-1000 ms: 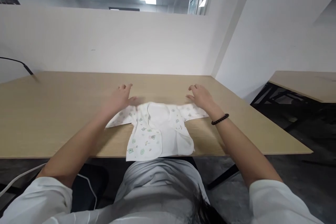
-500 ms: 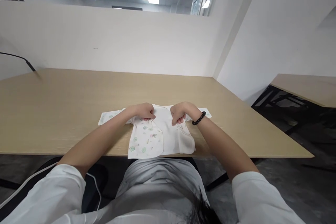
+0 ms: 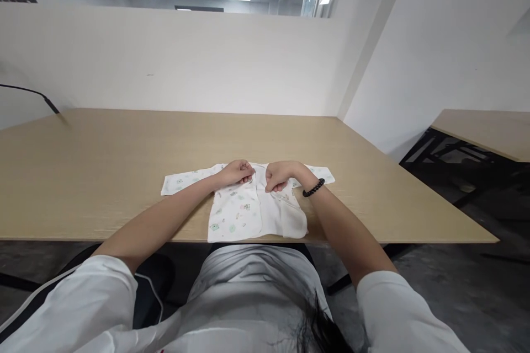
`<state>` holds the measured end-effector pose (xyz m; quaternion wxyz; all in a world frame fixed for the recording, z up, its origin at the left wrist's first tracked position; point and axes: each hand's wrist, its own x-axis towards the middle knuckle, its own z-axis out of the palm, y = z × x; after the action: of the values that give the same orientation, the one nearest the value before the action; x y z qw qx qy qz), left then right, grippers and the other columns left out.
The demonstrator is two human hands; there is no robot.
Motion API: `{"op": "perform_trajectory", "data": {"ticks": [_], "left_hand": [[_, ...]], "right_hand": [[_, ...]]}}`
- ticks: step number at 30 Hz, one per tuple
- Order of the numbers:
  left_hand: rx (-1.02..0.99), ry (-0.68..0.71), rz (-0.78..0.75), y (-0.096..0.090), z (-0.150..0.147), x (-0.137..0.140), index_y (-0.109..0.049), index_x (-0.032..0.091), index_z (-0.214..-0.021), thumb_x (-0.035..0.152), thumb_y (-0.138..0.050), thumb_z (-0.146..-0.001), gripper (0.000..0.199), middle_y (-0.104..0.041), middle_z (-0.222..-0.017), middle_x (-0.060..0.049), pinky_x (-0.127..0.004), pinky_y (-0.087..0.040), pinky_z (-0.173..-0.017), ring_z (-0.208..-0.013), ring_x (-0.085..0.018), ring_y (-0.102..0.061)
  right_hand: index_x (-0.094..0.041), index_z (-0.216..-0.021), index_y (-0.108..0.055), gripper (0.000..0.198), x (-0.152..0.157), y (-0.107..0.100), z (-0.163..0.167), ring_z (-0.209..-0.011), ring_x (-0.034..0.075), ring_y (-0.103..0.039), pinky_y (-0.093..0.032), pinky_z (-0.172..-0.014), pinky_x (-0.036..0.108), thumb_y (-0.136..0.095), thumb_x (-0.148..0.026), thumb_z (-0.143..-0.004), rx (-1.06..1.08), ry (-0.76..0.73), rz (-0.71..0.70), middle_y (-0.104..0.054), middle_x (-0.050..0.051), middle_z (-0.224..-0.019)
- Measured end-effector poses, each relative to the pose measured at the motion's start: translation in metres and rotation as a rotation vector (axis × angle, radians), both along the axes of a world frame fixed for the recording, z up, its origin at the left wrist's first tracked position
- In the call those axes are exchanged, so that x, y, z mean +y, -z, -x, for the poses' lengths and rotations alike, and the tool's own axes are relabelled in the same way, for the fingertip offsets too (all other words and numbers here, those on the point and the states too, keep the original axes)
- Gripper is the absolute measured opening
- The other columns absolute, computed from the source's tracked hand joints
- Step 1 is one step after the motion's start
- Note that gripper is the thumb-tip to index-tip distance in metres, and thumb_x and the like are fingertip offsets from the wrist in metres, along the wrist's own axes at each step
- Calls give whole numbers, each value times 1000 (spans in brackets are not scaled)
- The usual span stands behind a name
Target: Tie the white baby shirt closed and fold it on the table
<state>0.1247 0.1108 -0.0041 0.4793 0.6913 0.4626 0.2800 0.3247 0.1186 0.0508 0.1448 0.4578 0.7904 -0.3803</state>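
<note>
A small white baby shirt (image 3: 236, 212) with green and pink prints lies front up at the table's near edge, its sleeves spread to both sides. My left hand (image 3: 238, 172) pinches the edge of the left front panel near the neckline. Closed over the right front panel, my right hand (image 3: 279, 175) grips its upper edge close to the neck. Between the hands the plain white inside of the back shows. The lower corner of the right panel is folded over, plain side up. A black bead bracelet (image 3: 313, 187) circles my right wrist.
The shirt rests on a wooden table (image 3: 124, 143) that meets a white wall (image 3: 186, 60) at the back. A thin black cable-like rod (image 3: 50, 103) stands at the far left. Another table (image 3: 484, 129) is off to the right.
My left hand has moved right and slightly up, drawing the left panel toward the middle, so less of the plain inside shows. The right hand has shifted slightly left, still on its panel.
</note>
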Motion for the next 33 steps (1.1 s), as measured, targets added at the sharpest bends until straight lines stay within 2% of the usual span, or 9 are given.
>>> {"op": "perform_trajectory", "data": {"ticks": [4, 11, 16, 23, 33], "left_hand": [[-12, 13, -5, 2, 5, 3, -60, 13, -80, 33, -69, -81, 23, -59, -60, 1, -21, -38, -51, -52, -8, -50], [-27, 13, -15, 2, 4, 3, -61, 15, -81, 27, -67, -77, 14, -56, -56, 3, -21, -39, -51, -52, -9, -52], [-42, 28, -16, 4, 5, 5, -61, 15, -79, 25, -66, -76, 12, -57, -57, 3, -20, -40, -51, -54, -10, -54], [-59, 34, -23, 12, 7, 12, -61, 15, -79, 27, -67, -75, 13, -58, -57, 3, -20, -39, -50, -51, -9, -53], [-70, 32, -18, 15, 7, 14, -62, 15, -80, 25, -66, -75, 12, -58, -57, 3, -20, -39, -49, -50, -9, -53]], "right_hand": [[-15, -69, -62, 25, 3, 3, -11, -58, 10, -55, -40, -54, 23, -77, -36, -67, 81, -2, 5, -65, 0, -64], [-20, -60, -46, 48, 10, 18, -18, -43, 7, -37, -24, -45, 23, -82, -51, -62, 198, -28, -18, -45, -9, -43], [-21, -59, -40, 51, 14, 26, -18, -41, 6, -37, -22, -45, 23, -77, -55, -68, 281, -10, -40, -41, -10, -42], [-19, -68, -54, 44, 14, 24, -23, -48, 7, -44, -29, -46, 21, -85, -47, -58, 315, -68, 45, -52, -9, -52], [-17, -70, -57, 41, 20, 28, -24, -46, 7, -47, -30, -43, 20, -84, -46, -61, 352, -58, 90, -55, -8, -53]]}}
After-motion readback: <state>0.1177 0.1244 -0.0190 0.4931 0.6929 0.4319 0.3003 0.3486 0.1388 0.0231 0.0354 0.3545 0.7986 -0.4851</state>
